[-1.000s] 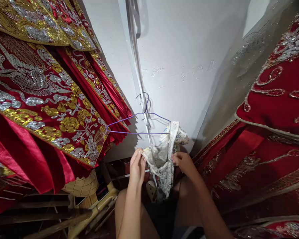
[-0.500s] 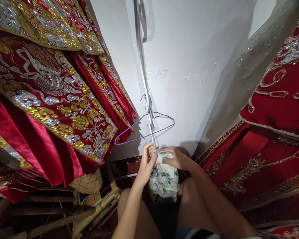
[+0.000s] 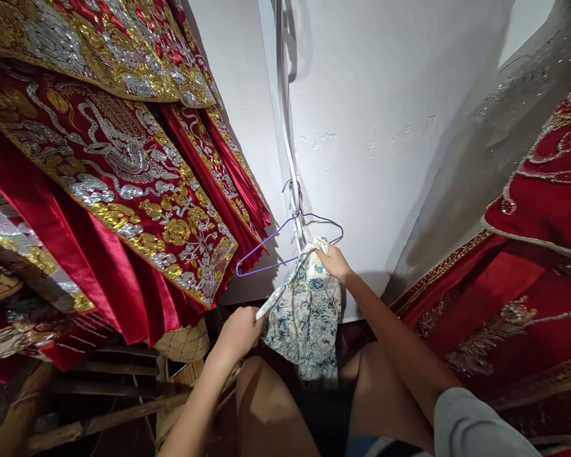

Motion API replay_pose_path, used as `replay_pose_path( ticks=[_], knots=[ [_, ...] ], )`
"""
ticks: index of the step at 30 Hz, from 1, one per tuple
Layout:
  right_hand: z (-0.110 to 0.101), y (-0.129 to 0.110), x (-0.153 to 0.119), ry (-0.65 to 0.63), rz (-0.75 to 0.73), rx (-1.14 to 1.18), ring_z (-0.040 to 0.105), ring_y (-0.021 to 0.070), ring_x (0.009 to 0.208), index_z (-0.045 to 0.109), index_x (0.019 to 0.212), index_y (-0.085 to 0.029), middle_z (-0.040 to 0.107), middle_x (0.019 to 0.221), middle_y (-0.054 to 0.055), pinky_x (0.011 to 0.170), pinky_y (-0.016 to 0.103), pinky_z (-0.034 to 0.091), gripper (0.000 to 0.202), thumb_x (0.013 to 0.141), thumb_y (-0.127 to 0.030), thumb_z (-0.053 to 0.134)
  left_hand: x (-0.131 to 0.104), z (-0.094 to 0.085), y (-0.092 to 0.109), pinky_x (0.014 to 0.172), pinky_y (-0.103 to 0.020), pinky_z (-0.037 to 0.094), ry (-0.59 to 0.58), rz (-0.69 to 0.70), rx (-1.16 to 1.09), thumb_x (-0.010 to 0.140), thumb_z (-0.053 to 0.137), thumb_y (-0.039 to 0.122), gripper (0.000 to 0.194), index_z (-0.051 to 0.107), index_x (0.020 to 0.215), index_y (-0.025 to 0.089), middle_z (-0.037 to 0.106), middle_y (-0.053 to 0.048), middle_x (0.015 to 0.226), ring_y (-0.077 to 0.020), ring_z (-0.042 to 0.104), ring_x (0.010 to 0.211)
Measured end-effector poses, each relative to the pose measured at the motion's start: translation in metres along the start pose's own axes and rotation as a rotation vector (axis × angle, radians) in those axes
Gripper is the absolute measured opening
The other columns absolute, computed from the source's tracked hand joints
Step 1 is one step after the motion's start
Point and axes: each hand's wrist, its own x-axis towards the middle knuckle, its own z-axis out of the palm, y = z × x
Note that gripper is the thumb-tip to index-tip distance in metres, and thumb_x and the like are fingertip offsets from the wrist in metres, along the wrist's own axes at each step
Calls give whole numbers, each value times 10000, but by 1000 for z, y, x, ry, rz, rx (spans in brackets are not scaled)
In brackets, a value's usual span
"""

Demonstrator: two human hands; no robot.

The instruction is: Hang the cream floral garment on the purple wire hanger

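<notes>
A pale wall fills twelve o'clock, with embroidered red garments at ten and red cloth at three. The patterned garment hangs just below centre, toward six, stretched between two hands. At its eight o'clock, the left hand has its fingers curled closed around the edge. At its one o'clock, the right hand grips the top edge, fingers partly hidden by fabric. The purple hanger is at its eleven, partly covered; whether they touch, I cannot tell.

Two hands, one purple hanger, one patterned garment, two knees.
</notes>
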Motion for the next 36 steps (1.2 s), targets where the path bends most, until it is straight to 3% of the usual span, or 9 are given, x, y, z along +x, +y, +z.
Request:
replay_pose_path(
  ticks=[4, 8, 11, 13, 19, 25, 28, 31, 36],
  knots=[
    [-6, 14, -7, 22, 61, -21, 627, 240, 771, 668, 738, -150, 692, 765, 67, 681, 303, 468, 234, 716, -381, 639, 2, -18, -13, 748, -336, 431, 176, 20, -21, 838, 389, 94, 304, 671, 918, 172, 722, -159, 914, -290, 671, 852],
    [-26, 9, -27, 67, 50, 91, 597, 213, 714, 631, 709, -154, 658, 729, 54, 628, 287, 452, 240, 678, -381, 704, 11, -36, -17, 863, -361, 465, 475, 66, -133, 867, 388, 163, 410, 596, 1219, 164, 691, -166, 1142, -309, 650, 1044],
    [-36, -1, -39, 98, 35, 110, 551, 182, 657, 614, 699, -161, 623, 695, 38, 585, 276, 426, 240, 694, -386, 699, 29, -48, -11, 851, -377, 471, 597, 58, -213, 918, 354, 269, 387, 572, 1220, 168, 690, -162, 1117, -316, 651, 1015],
    [-39, -6, -45, 144, 23, 60, 507, 163, 627, 586, 653, -173, 583, 648, 19, 566, 270, 403, 231, 701, -378, 682, 44, -54, -7, 791, -365, 471, 584, 8, -220, 919, 344, 285, 319, 596, 1083, 179, 701, -149, 1018, -306, 659, 923],
    [-42, -14, -52, 159, -96, 0, 383, 140, 608, 482, 592, -208, 441, 573, -21, 544, 260, 343, 225, 741, -350, 571, 70, -53, -9, 653, -299, 413, 287, 8, -162, 847, 398, 258, 197, 512, 693, 214, 647, -79, 727, -249, 605, 731],
    [-35, -20, -59, 110, -23, 36, 351, 128, 565, 455, 562, -209, 394, 550, -30, 517, 259, 313, 290, 750, -385, 591, 77, -57, 4, 738, -296, 429, 628, 104, -354, 920, 372, 332, 230, 566, 920, 208, 680, -86, 930, -236, 597, 833],
    [-33, -23, -66, 39, -48, 73, 426, 153, 588, 554, 621, -199, 500, 599, -1, 547, 270, 375, 230, 765, -375, 588, 88, -65, 18, 757, -266, 432, 576, 332, -433, 938, 397, 374, 294, 593, 1071, 199, 682, -63, 978, -204, 593, 843],
    [-40, -26, -73, 19, -133, 59, 473, 165, 616, 685, 806, -188, 569, 648, 8, 590, 274, 419, 168, 758, -291, 561, 99, -69, 27, 668, -241, 403, 485, 446, -408, 936, 440, 429, 333, 656, 1003, 185, 641, -15, 777, -166, 539, 681],
    [-76, -25, -66, 343, -128, 20, 537, 157, 619, 511, 1393, -179, 589, 661, -42, 614, 262, 455, 756, 649, -211, 636, 105, -71, 26, 655, -245, 390, 481, 483, -351, 945, 423, 431, 360, 664, 876, 173, 597, -1, 700, -154, 510, 639]
  ],
)
